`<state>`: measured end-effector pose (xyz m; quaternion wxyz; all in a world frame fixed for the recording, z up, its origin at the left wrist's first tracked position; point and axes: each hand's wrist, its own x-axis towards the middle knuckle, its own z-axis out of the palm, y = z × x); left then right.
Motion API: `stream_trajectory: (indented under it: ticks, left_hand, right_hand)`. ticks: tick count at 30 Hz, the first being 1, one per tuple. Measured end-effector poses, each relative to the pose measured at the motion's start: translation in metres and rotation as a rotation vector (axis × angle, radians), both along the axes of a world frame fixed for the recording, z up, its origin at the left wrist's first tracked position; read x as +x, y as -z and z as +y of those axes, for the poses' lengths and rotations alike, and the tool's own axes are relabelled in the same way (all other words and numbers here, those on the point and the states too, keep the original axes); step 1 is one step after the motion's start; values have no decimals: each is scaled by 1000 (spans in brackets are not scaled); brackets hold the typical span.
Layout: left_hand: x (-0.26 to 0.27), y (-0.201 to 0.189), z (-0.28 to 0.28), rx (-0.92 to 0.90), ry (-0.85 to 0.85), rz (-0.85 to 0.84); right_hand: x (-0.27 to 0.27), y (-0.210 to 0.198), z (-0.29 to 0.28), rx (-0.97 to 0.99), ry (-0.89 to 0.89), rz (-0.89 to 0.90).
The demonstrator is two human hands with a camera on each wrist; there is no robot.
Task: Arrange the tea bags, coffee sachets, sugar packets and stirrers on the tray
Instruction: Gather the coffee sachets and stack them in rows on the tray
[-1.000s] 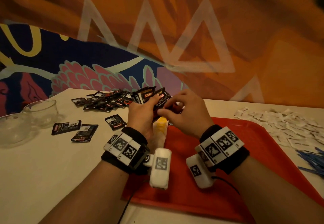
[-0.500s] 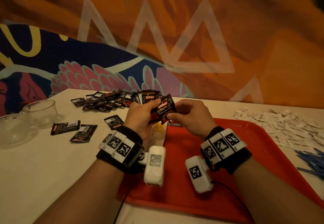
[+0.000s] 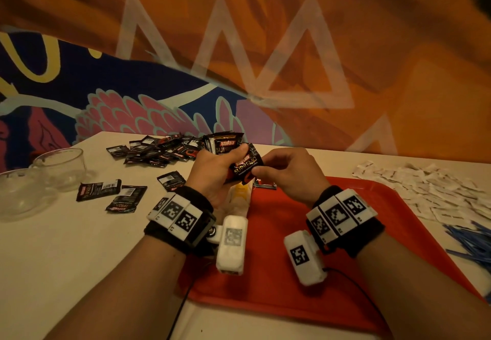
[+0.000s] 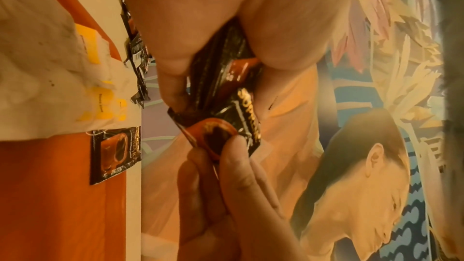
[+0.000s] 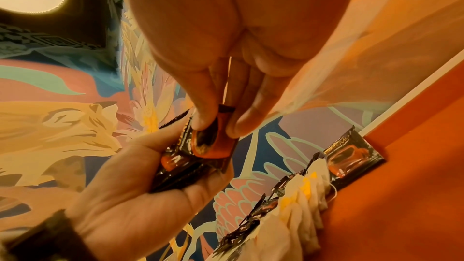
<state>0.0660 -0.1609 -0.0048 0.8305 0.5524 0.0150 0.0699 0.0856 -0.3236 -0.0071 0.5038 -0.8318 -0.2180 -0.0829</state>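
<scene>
On the table at nine o'clock of the tray [image 3: 398, 233] lie loose coffee sachets [image 3: 159, 149], not yet gathered. The left hand [image 3: 212, 172] has its fingers curled round a stack of sachets [image 3: 224, 143], thumb clamped on top. The right hand [image 3: 289, 175] pinches one sachet [image 3: 245, 165] at its lower edge between thumb and forefinger, just above the tray's far-left corner.

The stack may well fan out and spill if the thumb eases while the single sachet is drawn off. A slick wrapper held only by its edge could also slip from the pinch.

The head view alone shows the sugar packets [image 3: 425, 188] and blue stirrers [image 3: 475, 241] at three o'clock of the tray. Both wrist views show what it hides: tea bags [image 5: 308, 192] lined along the tray's left edge and one sachet on the tray [image 4: 115, 156] lying flat beside them.
</scene>
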Motion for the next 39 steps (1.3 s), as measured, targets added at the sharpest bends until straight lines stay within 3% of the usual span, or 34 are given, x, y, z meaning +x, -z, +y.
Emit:
stream_trajectory:
  ticks: [5, 10, 16, 25, 39]
  left_hand:
    - [5, 2, 4, -81, -66, 74]
    - [7, 3, 13, -210, -20, 129]
    - [8, 4, 15, -222, 13, 121]
    - [9, 6, 15, -216, 31, 130]
    - [11, 8, 16, -198, 39, 160]
  right_hand:
    - [11, -6, -9, -92, 98, 46]
    - [50, -4, -47, -204, 334, 288]
    - [78, 19, -70, -430, 538, 497]
    - [85, 14, -52, -352, 473, 624]
    - [85, 14, -52, -316, 470, 675]
